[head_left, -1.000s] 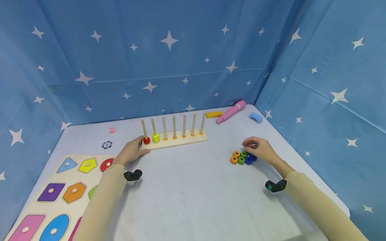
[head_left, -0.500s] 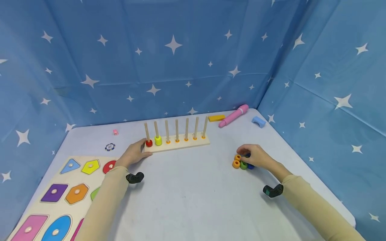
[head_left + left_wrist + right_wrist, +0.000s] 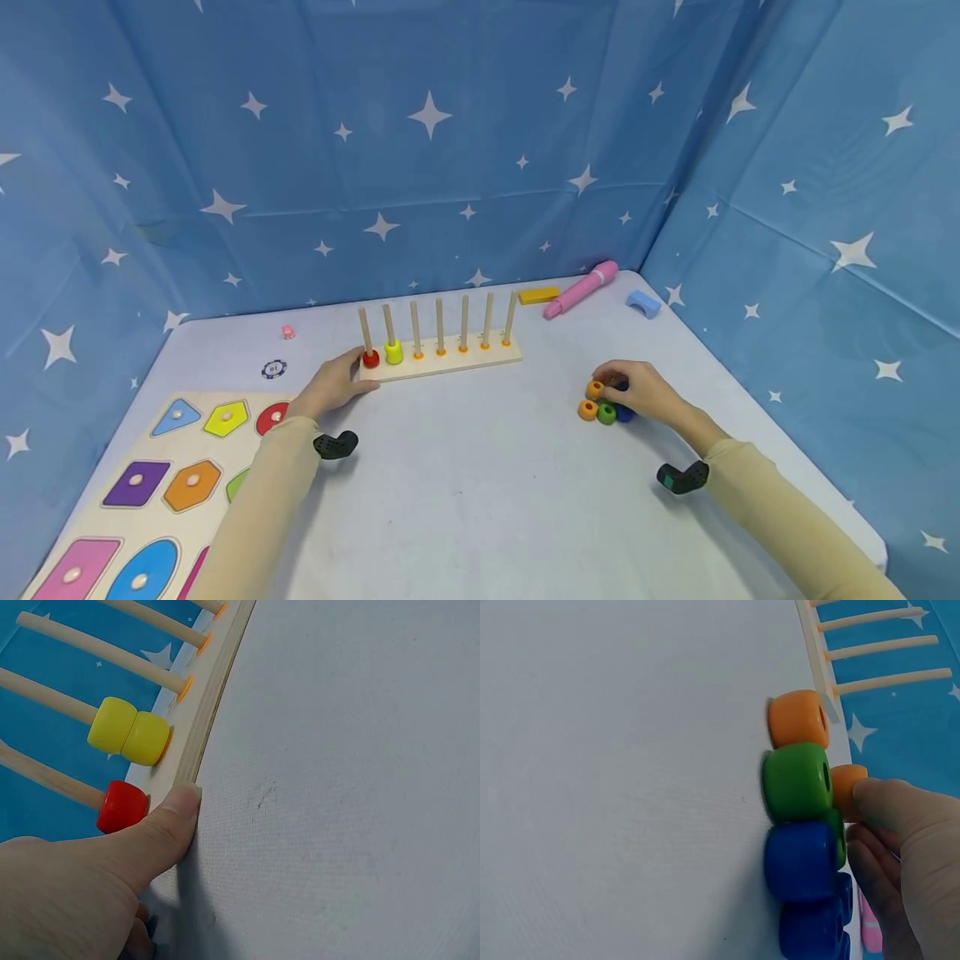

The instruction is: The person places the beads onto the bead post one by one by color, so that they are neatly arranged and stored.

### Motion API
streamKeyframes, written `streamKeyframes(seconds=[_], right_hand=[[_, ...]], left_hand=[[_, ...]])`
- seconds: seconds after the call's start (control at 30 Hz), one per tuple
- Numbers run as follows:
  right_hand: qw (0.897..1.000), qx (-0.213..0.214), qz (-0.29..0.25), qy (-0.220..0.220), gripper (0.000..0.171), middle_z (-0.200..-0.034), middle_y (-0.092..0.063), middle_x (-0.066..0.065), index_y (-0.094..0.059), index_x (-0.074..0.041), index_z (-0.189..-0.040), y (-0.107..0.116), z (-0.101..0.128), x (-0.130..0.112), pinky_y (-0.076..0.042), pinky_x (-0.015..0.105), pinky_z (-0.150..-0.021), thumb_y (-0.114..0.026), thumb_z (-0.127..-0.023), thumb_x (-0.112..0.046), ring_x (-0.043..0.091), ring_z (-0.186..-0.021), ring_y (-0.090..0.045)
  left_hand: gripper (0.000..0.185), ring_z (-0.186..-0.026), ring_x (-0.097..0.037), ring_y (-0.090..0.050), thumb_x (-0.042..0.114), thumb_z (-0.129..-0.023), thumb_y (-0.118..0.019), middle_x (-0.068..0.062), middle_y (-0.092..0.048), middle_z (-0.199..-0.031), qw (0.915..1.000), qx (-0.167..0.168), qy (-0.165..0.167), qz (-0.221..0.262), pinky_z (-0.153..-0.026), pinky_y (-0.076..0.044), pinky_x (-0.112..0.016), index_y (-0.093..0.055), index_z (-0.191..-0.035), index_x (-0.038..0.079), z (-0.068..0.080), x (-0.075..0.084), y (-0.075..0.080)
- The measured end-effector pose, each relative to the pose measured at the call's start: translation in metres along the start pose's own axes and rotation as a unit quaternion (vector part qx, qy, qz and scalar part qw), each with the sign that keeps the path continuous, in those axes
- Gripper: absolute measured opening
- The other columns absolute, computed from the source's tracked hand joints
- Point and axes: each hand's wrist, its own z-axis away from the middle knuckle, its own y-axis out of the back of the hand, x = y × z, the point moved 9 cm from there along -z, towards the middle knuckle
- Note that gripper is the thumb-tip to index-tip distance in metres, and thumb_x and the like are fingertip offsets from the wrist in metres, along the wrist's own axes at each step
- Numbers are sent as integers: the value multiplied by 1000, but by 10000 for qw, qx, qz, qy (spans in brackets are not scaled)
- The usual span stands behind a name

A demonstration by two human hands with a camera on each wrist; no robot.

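My left hand (image 3: 330,385) grips the left end of a wooden peg board (image 3: 450,358), its thumb along the front edge in the left wrist view. On the board's first peg sits a red bead (image 3: 123,807); two yellow beads (image 3: 147,739) are stacked on the second. To the right, my right hand (image 3: 641,390) pinches an orange bead (image 3: 846,789) at the back of a cluster of beads. Another orange bead (image 3: 587,410), a green bead (image 3: 798,783) and a blue bead (image 3: 801,861) stand in the front row. Fingers partly hide the beads behind.
A knob puzzle board (image 3: 161,450) lies at the left under the left sleeve. Behind it are a poker chip (image 3: 274,369) and a small pink figure (image 3: 288,332). A yellow block (image 3: 539,296), pink microphone (image 3: 582,289) and blue arch block (image 3: 643,303) lie along the back.
My right hand has come down and left from over the blue beads to the back orange bead, which it now pinches. My left hand keeps its grip on the peg board.
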Motion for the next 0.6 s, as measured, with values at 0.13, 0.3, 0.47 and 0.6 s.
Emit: streamKeyframes(seconds=[0.13,0.3,0.47,0.6], right_hand=[[9997,158,-176,84,20,-99,-68,1,-67,-8,-107,4,-7,0,-56,35,-78,-68,-87,-11,16,-87,-63],[9987,366,-320,171,21,-101,-68,4,-66,-6,-108,9,-22,-10,-56,37,-80,-67,-88,-11,19,-90,-64],[9954,713,-532,350,23,-103,-68,10,-64,-2,-111,17,-40,-27,-56,35,-80,-66,-89,-10,25,-93,-66],[9931,924,-613,390,23,-104,-68,12,-64,-2,-110,24,-61,-42,-56,26,-79,-66,-89,-10,25,-93,-67]], left_hand=[[83,-136,-43,-21,34,-88,-67,-26,-24,-150,9999,51,42,77,-111,-19,-56,-22,-148,-1,4,-5,3],[82,-136,-43,-23,32,-88,-68,-26,-26,-148,9998,131,29,114,-111,-20,-55,-24,-147,-3,7,-7,3],[82,-136,-41,-25,33,-87,-69,-25,-29,-148,9998,179,-34,109,-112,-22,-52,-26,-147,-3,4,-4,1],[82,-136,-40,-25,32,-87,-69,-24,-30,-148,9997,216,-33,117,-112,-22,-51,-26,-147,-3,2,-1,3]])
